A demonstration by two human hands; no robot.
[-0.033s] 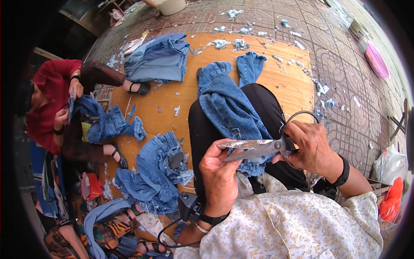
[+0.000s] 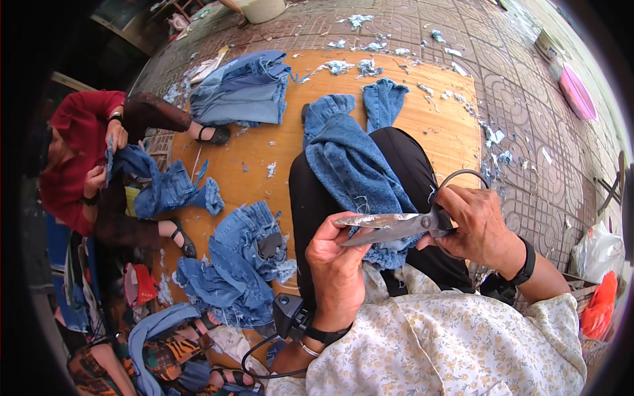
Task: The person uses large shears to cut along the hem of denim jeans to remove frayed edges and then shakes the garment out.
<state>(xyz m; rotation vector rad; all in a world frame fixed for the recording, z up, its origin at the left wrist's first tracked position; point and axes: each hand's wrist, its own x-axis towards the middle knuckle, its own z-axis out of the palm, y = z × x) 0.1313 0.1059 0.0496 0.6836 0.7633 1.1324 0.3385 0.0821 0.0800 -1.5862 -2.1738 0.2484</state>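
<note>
A pair of large metal scissors [image 2: 386, 228] lies across my lap, blades pointing left and slightly parted. My right hand [image 2: 479, 224] grips the dark looped handles. At the blade tips, my left hand [image 2: 337, 264] is closed, with thumb and fingers around the ends; some fingers are hidden behind the metal. Beneath the scissors, a piece of blue denim [image 2: 353, 165] with a frayed edge drapes over my black-trousered knees. Further off, a second denim leg end [image 2: 384, 102] rests on the yellow board.
The wooden board [image 2: 317, 69] carries a folded denim stack [image 2: 241, 92] and a crumpled denim heap [image 2: 238, 264]. At left, a person in red [image 2: 79, 145] handles denim [image 2: 168, 188]. Another person's legs [image 2: 165, 353] show lower left. Scraps [image 2: 370, 66] litter the board and paving. A pink basin [image 2: 578, 92] stands right.
</note>
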